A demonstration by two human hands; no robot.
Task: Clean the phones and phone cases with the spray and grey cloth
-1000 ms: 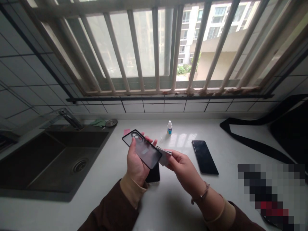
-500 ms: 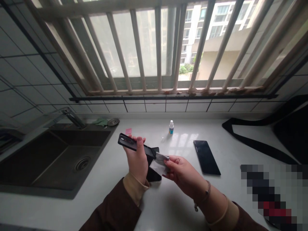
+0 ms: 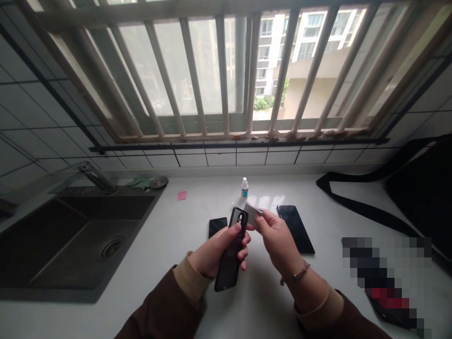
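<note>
My left hand (image 3: 215,249) is closed around a dark phone case (image 3: 229,266), thumb across its back near the camera cutouts. The case is tilted, its camera end pointing away from me. Pinched in my right hand (image 3: 273,235) is a small grey cloth (image 3: 252,215), right beside the case's upper edge; I cannot tell whether they touch. A black phone (image 3: 218,227) lies on the counter beyond my left hand and is partly hidden by it. Another flat black device (image 3: 298,228) lies by my right hand. A small white-capped bottle (image 3: 245,189) stands behind the cloth.
The white counter (image 3: 169,254) runs below a barred window (image 3: 222,84). At left are a dark sink (image 3: 70,254), a faucet (image 3: 97,176), a green cloth (image 3: 139,182) and a metal strainer (image 3: 159,182). A pink note (image 3: 181,195) lies nearby. A black strap (image 3: 326,193) lies right.
My left hand has turned the phone case from lying crosswise to pointing away from me. My right hand has moved the cloth from its lower end up beside the camera end.
</note>
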